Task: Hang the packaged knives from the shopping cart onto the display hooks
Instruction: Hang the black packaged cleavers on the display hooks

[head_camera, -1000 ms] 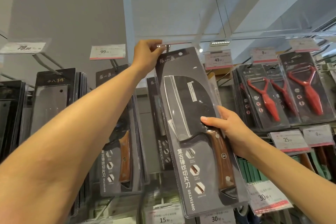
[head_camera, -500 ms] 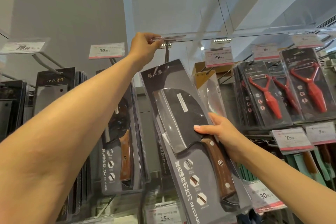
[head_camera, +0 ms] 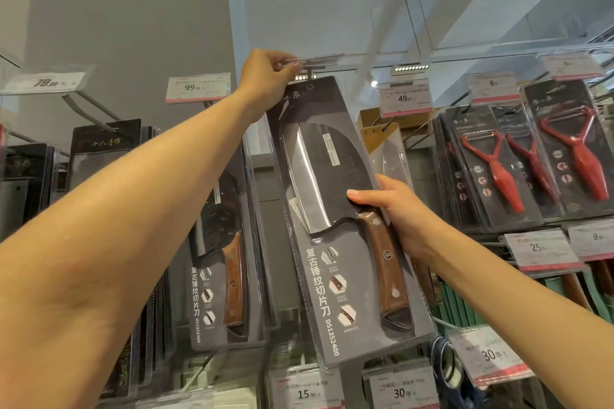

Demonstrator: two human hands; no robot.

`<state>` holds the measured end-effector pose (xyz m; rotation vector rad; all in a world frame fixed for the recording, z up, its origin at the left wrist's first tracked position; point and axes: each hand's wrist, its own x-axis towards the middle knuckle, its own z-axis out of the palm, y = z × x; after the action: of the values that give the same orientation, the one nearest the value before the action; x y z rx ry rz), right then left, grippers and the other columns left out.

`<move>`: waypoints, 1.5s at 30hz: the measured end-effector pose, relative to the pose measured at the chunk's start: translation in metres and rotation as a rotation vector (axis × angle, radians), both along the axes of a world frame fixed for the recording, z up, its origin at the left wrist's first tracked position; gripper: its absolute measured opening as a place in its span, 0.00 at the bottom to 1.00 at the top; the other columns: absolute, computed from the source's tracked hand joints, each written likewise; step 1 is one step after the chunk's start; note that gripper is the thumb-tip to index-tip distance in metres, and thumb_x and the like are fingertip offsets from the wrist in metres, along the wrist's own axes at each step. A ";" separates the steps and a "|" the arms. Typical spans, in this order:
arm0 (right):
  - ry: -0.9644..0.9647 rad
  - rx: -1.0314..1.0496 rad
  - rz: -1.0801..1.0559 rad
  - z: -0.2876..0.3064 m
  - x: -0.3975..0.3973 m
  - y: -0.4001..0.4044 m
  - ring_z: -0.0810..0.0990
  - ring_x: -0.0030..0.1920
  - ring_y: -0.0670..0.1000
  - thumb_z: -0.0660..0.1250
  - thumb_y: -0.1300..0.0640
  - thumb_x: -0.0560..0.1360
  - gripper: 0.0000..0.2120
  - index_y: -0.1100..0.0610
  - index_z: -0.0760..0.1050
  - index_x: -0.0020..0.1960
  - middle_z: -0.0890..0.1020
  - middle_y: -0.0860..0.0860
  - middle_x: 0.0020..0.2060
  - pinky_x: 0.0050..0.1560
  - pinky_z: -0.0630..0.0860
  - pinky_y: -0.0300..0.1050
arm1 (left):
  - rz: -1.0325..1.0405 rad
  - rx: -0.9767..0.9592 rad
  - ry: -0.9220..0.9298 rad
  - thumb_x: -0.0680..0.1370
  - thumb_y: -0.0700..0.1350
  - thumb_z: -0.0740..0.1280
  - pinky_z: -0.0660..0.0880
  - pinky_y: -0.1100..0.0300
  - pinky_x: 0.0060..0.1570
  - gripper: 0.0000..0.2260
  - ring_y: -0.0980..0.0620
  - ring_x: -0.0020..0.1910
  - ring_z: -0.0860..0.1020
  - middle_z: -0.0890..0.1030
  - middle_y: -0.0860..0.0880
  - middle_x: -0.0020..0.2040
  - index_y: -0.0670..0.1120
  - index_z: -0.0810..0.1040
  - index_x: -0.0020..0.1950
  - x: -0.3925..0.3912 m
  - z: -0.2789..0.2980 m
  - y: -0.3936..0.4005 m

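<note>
A packaged cleaver [head_camera: 335, 242] with a wooden handle sits in a dark blister pack, held up against the display. My right hand [head_camera: 395, 209] grips the pack's right edge at mid height, thumb across the front. The pack's top hole is just under the display hook [head_camera: 310, 71]. My left hand [head_camera: 265, 76] reaches up and pinches the clear price-tag flap [head_camera: 315, 60] at the hook's tip, lifted flat. An identical packaged cleaver [head_camera: 222, 259] hangs to the left behind my left arm.
More knife packs [head_camera: 99, 156] hang at the left under a 99 price tag [head_camera: 198, 87]. Red peelers [head_camera: 531, 163] in packs hang at the right. A yellow-topped pack [head_camera: 385, 149] hangs right behind the held cleaver. Price labels line the lower rows.
The cleaver pack dropped lower, then my right hand raised it again so its top hole sits just under the hook. My left hand keeps the tag flap lifted.
</note>
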<state>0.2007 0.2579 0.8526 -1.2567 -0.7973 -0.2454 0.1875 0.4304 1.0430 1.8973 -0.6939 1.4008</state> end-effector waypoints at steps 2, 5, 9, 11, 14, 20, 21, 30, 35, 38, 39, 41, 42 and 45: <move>0.010 -0.002 -0.002 0.000 0.001 0.000 0.84 0.37 0.53 0.68 0.63 0.73 0.13 0.60 0.76 0.57 0.85 0.57 0.43 0.34 0.81 0.43 | -0.007 0.000 0.008 0.78 0.47 0.67 0.73 0.65 0.44 0.12 0.52 0.47 0.79 0.81 0.46 0.47 0.44 0.79 0.59 0.000 0.000 0.000; 0.022 0.004 -0.001 -0.001 0.003 -0.001 0.84 0.37 0.53 0.69 0.63 0.73 0.12 0.59 0.77 0.56 0.85 0.56 0.42 0.36 0.81 0.43 | -0.016 -0.002 0.028 0.78 0.47 0.66 0.75 0.64 0.45 0.12 0.48 0.50 0.81 0.83 0.42 0.50 0.45 0.79 0.60 -0.001 0.000 0.000; 0.046 -0.018 0.002 0.000 0.003 -0.003 0.83 0.38 0.53 0.69 0.61 0.73 0.11 0.58 0.78 0.55 0.85 0.54 0.41 0.38 0.81 0.43 | -0.022 -0.014 0.034 0.78 0.48 0.66 0.77 0.57 0.52 0.12 0.46 0.52 0.81 0.83 0.41 0.49 0.45 0.79 0.59 -0.001 -0.001 -0.002; 0.063 -0.033 0.005 0.000 0.002 -0.004 0.83 0.38 0.52 0.69 0.60 0.73 0.10 0.57 0.78 0.54 0.85 0.54 0.41 0.38 0.81 0.43 | -0.021 -0.021 0.040 0.78 0.48 0.66 0.78 0.56 0.53 0.12 0.47 0.52 0.81 0.83 0.43 0.48 0.46 0.78 0.59 -0.001 -0.001 -0.001; 0.087 -0.049 0.016 0.003 0.002 -0.006 0.83 0.39 0.53 0.68 0.59 0.73 0.10 0.56 0.78 0.54 0.85 0.55 0.43 0.41 0.81 0.45 | 0.005 -0.027 0.037 0.78 0.50 0.66 0.78 0.53 0.54 0.12 0.48 0.51 0.81 0.83 0.45 0.47 0.47 0.78 0.59 -0.002 0.001 -0.002; 0.118 -0.075 0.022 0.008 0.002 -0.014 0.82 0.44 0.56 0.69 0.58 0.72 0.15 0.58 0.77 0.59 0.84 0.57 0.48 0.50 0.79 0.50 | 0.025 -0.033 0.030 0.78 0.50 0.65 0.77 0.53 0.53 0.11 0.47 0.53 0.81 0.83 0.43 0.49 0.49 0.78 0.58 -0.003 -0.001 -0.006; 0.127 -0.082 0.028 0.009 0.002 -0.015 0.82 0.43 0.55 0.68 0.58 0.72 0.16 0.58 0.76 0.59 0.84 0.57 0.48 0.50 0.79 0.50 | 0.027 -0.037 0.026 0.78 0.51 0.65 0.77 0.53 0.53 0.11 0.47 0.52 0.81 0.83 0.44 0.50 0.49 0.78 0.58 -0.002 -0.001 -0.006; 0.197 -0.112 0.000 0.017 -0.005 -0.017 0.79 0.42 0.55 0.71 0.57 0.69 0.23 0.61 0.75 0.63 0.79 0.59 0.50 0.50 0.78 0.48 | 0.039 -0.033 0.005 0.79 0.51 0.64 0.78 0.57 0.50 0.14 0.49 0.53 0.80 0.81 0.46 0.54 0.48 0.76 0.62 0.001 -0.005 -0.006; 0.303 -0.105 0.085 0.027 -0.002 -0.020 0.80 0.39 0.54 0.74 0.55 0.59 0.29 0.62 0.79 0.58 0.82 0.57 0.44 0.55 0.76 0.49 | -0.037 -0.052 0.046 0.79 0.48 0.64 0.79 0.61 0.46 0.15 0.50 0.50 0.81 0.76 0.50 0.55 0.47 0.74 0.66 0.003 -0.014 -0.007; 0.273 -0.131 0.021 0.022 0.001 -0.014 0.79 0.36 0.53 0.73 0.57 0.63 0.17 0.59 0.80 0.50 0.82 0.56 0.41 0.49 0.79 0.47 | -0.047 -0.049 0.041 0.79 0.48 0.64 0.78 0.64 0.46 0.16 0.51 0.49 0.81 0.77 0.46 0.61 0.48 0.73 0.66 0.005 -0.018 -0.004; 0.259 -0.123 0.007 0.020 0.003 -0.012 0.79 0.35 0.52 0.72 0.58 0.67 0.10 0.59 0.79 0.47 0.81 0.55 0.39 0.45 0.80 0.45 | -0.046 -0.047 0.041 0.79 0.48 0.64 0.76 0.66 0.43 0.16 0.52 0.48 0.81 0.77 0.46 0.62 0.49 0.73 0.67 0.006 -0.019 -0.003; 0.237 -0.108 -0.018 0.016 0.008 -0.009 0.79 0.34 0.52 0.70 0.59 0.71 0.05 0.58 0.78 0.45 0.81 0.56 0.39 0.42 0.80 0.44 | -0.037 -0.038 0.040 0.80 0.47 0.63 0.74 0.67 0.43 0.16 0.53 0.49 0.80 0.78 0.46 0.61 0.48 0.73 0.67 0.007 -0.021 -0.002; 0.229 -0.106 -0.028 0.014 0.011 -0.007 0.79 0.35 0.53 0.70 0.59 0.72 0.05 0.58 0.77 0.47 0.81 0.56 0.39 0.42 0.80 0.45 | -0.036 -0.033 0.041 0.80 0.46 0.64 0.75 0.65 0.45 0.16 0.54 0.49 0.80 0.79 0.46 0.60 0.48 0.73 0.68 0.007 -0.022 -0.002; 0.210 -0.087 -0.051 0.013 0.021 0.000 0.80 0.31 0.51 0.70 0.60 0.72 0.04 0.58 0.76 0.46 0.82 0.55 0.34 0.36 0.81 0.42 | -0.025 -0.015 0.047 0.79 0.44 0.65 0.76 0.61 0.53 0.17 0.56 0.47 0.78 0.80 0.46 0.58 0.47 0.73 0.68 0.009 -0.024 0.002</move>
<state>0.2216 0.2583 0.8653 -1.3607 -0.6009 -0.1178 0.1961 0.4323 1.0192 1.8974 -0.6808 1.3382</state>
